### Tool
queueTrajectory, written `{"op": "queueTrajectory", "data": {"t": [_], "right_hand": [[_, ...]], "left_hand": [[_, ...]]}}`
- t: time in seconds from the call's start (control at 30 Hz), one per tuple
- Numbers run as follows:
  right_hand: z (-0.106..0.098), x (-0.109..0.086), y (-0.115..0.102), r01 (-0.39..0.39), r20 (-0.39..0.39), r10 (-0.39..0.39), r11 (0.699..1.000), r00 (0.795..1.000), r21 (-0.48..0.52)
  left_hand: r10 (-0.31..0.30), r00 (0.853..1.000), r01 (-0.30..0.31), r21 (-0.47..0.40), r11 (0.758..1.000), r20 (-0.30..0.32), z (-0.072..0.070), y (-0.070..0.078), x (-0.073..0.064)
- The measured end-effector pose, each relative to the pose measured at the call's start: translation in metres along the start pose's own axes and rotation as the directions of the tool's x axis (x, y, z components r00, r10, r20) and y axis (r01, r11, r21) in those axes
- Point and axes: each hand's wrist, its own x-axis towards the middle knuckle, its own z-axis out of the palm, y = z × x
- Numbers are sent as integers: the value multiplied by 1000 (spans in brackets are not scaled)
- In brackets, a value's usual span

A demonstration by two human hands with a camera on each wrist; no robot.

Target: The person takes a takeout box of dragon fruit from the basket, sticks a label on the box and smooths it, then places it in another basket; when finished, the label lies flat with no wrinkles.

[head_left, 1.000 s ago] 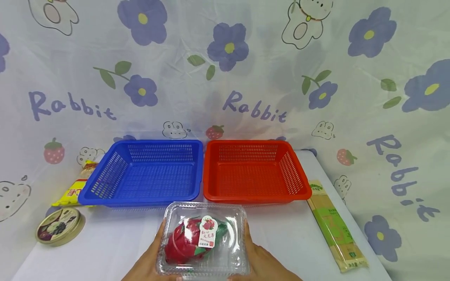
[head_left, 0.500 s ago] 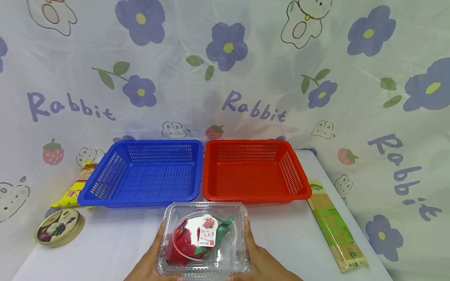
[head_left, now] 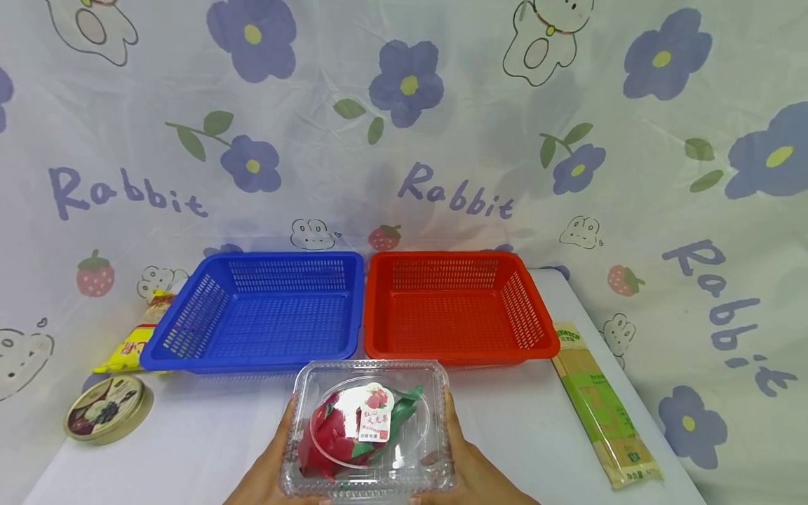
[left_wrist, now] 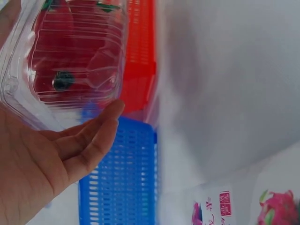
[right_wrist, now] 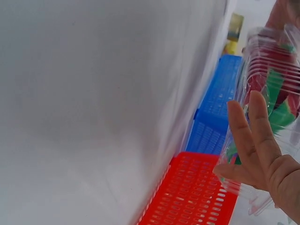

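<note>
A clear plastic clamshell box [head_left: 423, 386] is held up at the front middle of the head view. Inside lies a red dragon fruit [head_left: 328, 438] with green tips, and a white label [head_left: 375, 414] is on the lid. My left hand [head_left: 268, 459] grips the box's left side, its thumb at the near edge. On the right side my right hand [head_left: 476, 466] holds it the same way. In the right wrist view, fingers [right_wrist: 260, 126] stretch along the underside of the box. The left wrist view shows fingers [left_wrist: 91, 145] bent beneath it.
Behind the box stand a blue basket [head_left: 252, 363] and a red basket [head_left: 461, 356], side by side. A round tin [head_left: 109, 408] and a yellow packet [head_left: 129, 347] lie at left, a noodle pack [head_left: 602, 407] at right. A white printed surface [left_wrist: 243, 201] shows in the left wrist view.
The clear box has tilted slightly and risen a little in both hands, and glare has spread over the fruit. The baskets and other goods stay where they were.
</note>
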Motion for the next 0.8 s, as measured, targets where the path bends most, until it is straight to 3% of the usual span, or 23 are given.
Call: {"op": "queueTrajectory", "data": {"t": [0.33,0.7,0.8], "right_hand": [[1,-2,-2,17,-10,-17,1000,1000,25],[3,-7,-9,-20,-39,24,992,999,121],[3,-9,-12,-8,-40,14,990,999,139]], "left_hand": [[6,1000,-6,15,1000,-5,2,6,0],[-106,993,107,3,994,-60,7,19,1],[-131,988,136,47,990,-83,8,23,3]]}}
